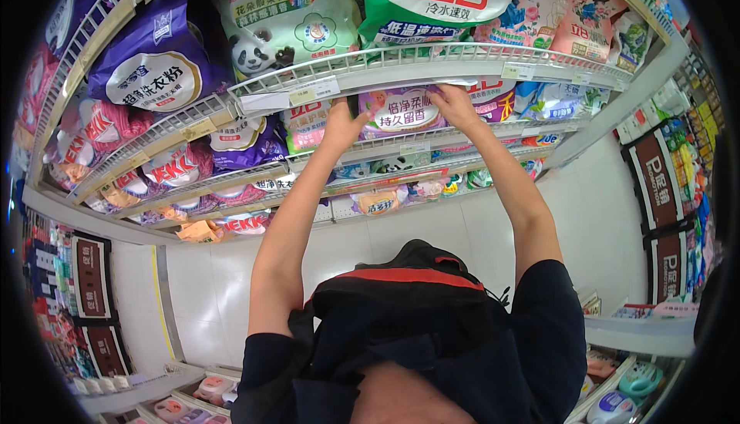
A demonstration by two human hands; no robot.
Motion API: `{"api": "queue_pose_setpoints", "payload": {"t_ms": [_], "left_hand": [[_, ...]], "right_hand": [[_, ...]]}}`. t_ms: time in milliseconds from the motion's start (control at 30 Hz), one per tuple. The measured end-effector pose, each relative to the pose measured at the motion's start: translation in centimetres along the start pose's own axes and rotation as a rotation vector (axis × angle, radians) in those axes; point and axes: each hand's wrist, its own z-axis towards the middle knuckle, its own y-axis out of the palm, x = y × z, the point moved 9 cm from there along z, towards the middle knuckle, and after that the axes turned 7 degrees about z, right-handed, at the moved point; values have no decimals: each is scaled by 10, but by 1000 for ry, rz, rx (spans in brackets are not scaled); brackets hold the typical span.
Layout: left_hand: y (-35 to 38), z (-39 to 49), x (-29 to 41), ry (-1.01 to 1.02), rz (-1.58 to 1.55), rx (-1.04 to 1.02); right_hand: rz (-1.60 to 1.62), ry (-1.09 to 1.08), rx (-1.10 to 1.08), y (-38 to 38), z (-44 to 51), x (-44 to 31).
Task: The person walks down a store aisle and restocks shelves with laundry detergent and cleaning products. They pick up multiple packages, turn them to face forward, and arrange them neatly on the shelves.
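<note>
A purple detergent bag [399, 110] with a white oval label sits on the second shelf from the top, under the shelf edge. My left hand [342, 126] grips its left side, the thumb lying on the front and the other fingers partly hidden behind. At the upper right corner, my right hand [457, 106] holds the other side, with its fingers bent over the edge. A pink and green detergent bag [303, 129] stands just left of my left hand. Beyond my right hand is another purple bag [496, 100] bearing red and white writing.
The wire-fronted upper shelf [399, 57] carries large bags, including a green panda-print bag [277, 25] and a dark purple laundry powder bag [156, 60]. Price tags [312, 93] line its edge. Lower shelves hold more bags. Pale tiled floor [202, 297] lies below; bottles [613, 406] stand behind me.
</note>
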Motion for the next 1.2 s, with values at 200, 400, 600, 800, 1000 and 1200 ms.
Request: {"api": "queue_pose_setpoints", "payload": {"t_ms": [200, 400, 600, 800, 1000, 1200], "left_hand": [[16, 41, -1, -92, -306, 140], [16, 56, 13, -110, -410, 317], [20, 66, -4, -278, -819, 397], [20, 74, -23, -380, -1254, 558], [16, 86, -36, -403, -1228, 472], [39, 41, -40, -392, -799, 233]], "right_hand": [[466, 253, 325, -29, -22, 65], [368, 214, 70, -7, -3, 93], [1084, 245, 291, 5, -2, 107], [918, 415, 261, 12, -5, 120], [761, 508, 242, 7, -7, 123], [311, 354, 219, -17, 7, 109]]}}
